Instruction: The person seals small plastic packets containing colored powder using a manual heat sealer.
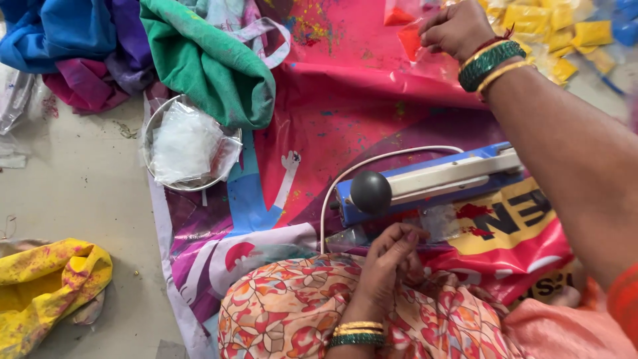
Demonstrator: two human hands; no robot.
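Now the right hand (458,28) is stretched far out, its grip pinching a small orange packet (410,40) on the pink sheet (345,86), beside a heap of yellow packets (551,30). Closer in, the left hand (392,256) rests with fingers pressed together on clear plastic (432,223) just under the blue heat sealer (432,183).

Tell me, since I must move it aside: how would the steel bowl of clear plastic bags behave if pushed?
The steel bowl probably slides easily on the glossy mat. It looks light; the clear plastic bags heaped above its rim might spill or slip out.
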